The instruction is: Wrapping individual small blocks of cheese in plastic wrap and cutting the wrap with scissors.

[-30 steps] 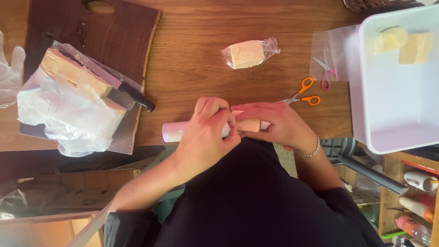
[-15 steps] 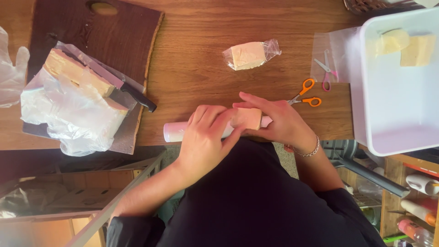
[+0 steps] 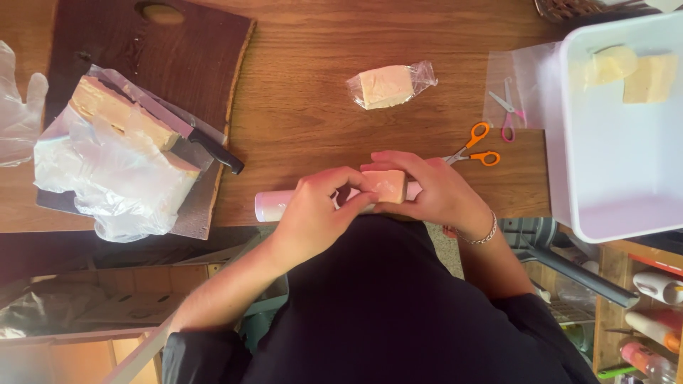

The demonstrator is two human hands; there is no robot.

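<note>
At the far left a clear plastic glove (image 3: 18, 114) lies flat on the wooden table (image 3: 313, 135). Next to it is a dark cutting board (image 3: 142, 57). A big pale block (image 3: 124, 124) sits on crumpled plastic wrap (image 3: 107, 185) there, and a black-handled knife (image 3: 203, 146) rests beside it, close enough to cut with.

Near the middle, at the table's near edge, a roll of film (image 3: 274, 205) lies on its side. The left hand (image 3: 313, 217) sits on the roll, its fingers curled and pinching the small pale block (image 3: 384, 186). The right hand (image 3: 434, 192) cups the same block from the other side, fingers bent around it. Both hands grasp it, likely to keep it steady against the film.

Farther away sits a wrapped block (image 3: 388, 87), set apart by itself. To the right of the hands lie orange scissors (image 3: 473, 146), within easy reach. Small pink scissors (image 3: 506, 114) lie on a clear bag (image 3: 530, 67). At the far right a white tub (image 3: 612, 171) holds two more pale pieces (image 3: 633, 71), kept together inside.
</note>
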